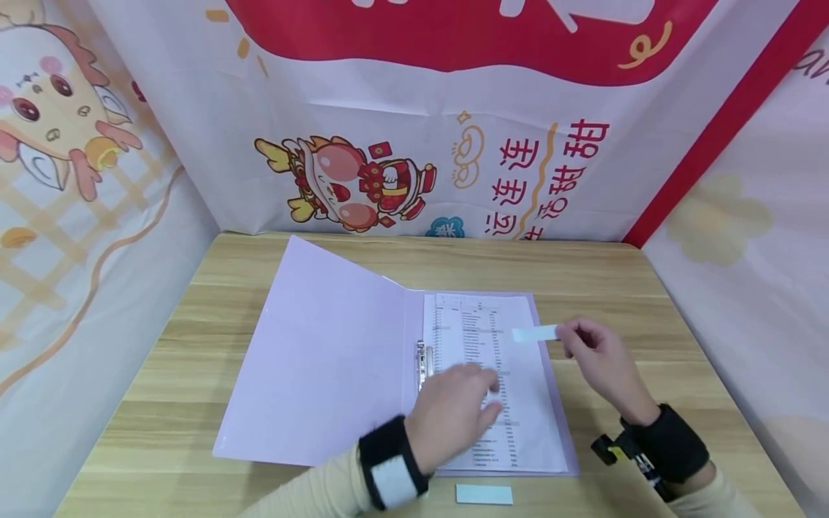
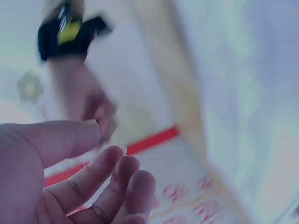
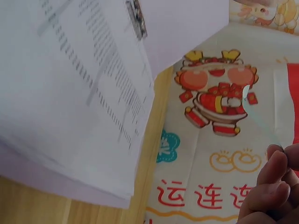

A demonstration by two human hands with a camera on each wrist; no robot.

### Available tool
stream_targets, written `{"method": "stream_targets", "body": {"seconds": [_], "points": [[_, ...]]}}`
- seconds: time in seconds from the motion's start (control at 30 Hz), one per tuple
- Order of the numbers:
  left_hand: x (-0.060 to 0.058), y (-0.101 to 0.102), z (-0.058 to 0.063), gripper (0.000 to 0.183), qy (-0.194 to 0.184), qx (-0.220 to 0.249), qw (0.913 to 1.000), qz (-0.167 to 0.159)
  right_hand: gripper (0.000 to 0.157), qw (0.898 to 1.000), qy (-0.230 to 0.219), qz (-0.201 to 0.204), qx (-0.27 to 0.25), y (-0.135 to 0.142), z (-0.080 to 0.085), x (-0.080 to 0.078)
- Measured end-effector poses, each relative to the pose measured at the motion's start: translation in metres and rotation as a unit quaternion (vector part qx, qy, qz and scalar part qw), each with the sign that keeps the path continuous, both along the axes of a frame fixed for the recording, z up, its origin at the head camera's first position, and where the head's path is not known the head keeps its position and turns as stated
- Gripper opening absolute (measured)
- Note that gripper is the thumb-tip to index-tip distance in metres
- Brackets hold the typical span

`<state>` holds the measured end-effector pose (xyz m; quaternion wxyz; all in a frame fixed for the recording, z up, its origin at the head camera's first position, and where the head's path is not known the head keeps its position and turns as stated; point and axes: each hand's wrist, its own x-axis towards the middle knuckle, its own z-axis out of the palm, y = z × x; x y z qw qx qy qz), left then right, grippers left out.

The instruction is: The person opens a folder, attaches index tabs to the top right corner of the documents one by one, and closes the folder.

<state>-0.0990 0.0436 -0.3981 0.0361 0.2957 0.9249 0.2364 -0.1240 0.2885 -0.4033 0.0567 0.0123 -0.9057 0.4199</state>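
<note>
So there's a lilac folder (image 1: 324, 360) lying wide open on the wooden bench (image 1: 583, 266), with a printed sheet (image 1: 492, 374) of small text sitting in its right half, held by a metal clip (image 1: 424, 360) along the spine. The left hand (image 1: 453, 414) rests flat on the lower part of that sheet, fingers relaxed and spread, grip released, not grasping anything; in the left wrist view its fingers (image 2: 107, 182) just hang loosely curved. The right hand (image 1: 599, 356) is above the right edge of the folder and pinches a small pale blue strip (image 1: 535, 333) by one end, the rest of it sticking out over the page. In the right wrist view the strip (image 3: 261, 123) shows as a thin see-through sliver above the fingertips (image 3: 273, 177). A second pale blue strip (image 1: 483, 493) lies flat on the bench, just below the folder's near edge. Cartoon-printed banners (image 1: 363, 180) wall in the bench on three sides.
</note>
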Motion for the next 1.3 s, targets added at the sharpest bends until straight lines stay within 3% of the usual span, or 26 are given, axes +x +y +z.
{"method": "stream_targets", "body": {"seconds": [0.17,0.27,0.37,0.47,0.57,0.77,0.9,1.07,1.2,1.3], "points": [[-0.043,0.015,0.032,0.019,0.029,0.0,0.9984,0.048,0.035,1.0,-0.009,-0.014,0.0,0.015,-0.003,-0.021],[-0.069,0.029,0.041,0.015,0.034,-0.007,0.9969,0.071,0.037,1.0,-0.02,-0.021,-0.006,0.021,-0.008,-0.035],[-0.094,0.043,0.038,0.014,0.048,-0.012,0.9957,0.078,0.04,0.999,-0.035,-0.026,-0.012,0.028,-0.015,-0.05],[-0.116,0.052,0.023,0.018,0.077,-0.024,0.9949,0.061,0.039,0.998,-0.039,-0.036,-0.022,0.034,-0.028,-0.063],[-0.134,0.056,0.001,0.033,0.096,-0.047,0.9938,0.03,0.037,0.998,-0.031,-0.04,-0.035,0.037,-0.043,-0.075],[-0.155,0.061,-0.034,0.078,0.048,-0.113,0.9923,-0.016,0.04,0.996,-0.051,-0.042,-0.061,0.045,-0.073,-0.097],[-0.161,0.068,-0.051,0.096,0.026,-0.133,0.9904,-0.027,0.042,0.994,-0.077,-0.044,-0.06,0.05,-0.085,-0.106],[-0.163,0.079,-0.077,0.103,0.024,-0.153,0.9878,-0.015,0.042,0.99,-0.111,-0.056,-0.071,0.053,-0.098,-0.11],[-0.161,0.088,-0.096,0.106,0.049,-0.182,0.9819,-0.014,0.038,0.987,-0.11,-0.065,-0.095,0.055,-0.106,-0.112],[-0.16,0.093,-0.103,0.108,0.078,-0.198,0.977,-0.009,0.038,0.987,-0.11,-0.07,-0.096,0.055,-0.109,-0.114]]}}
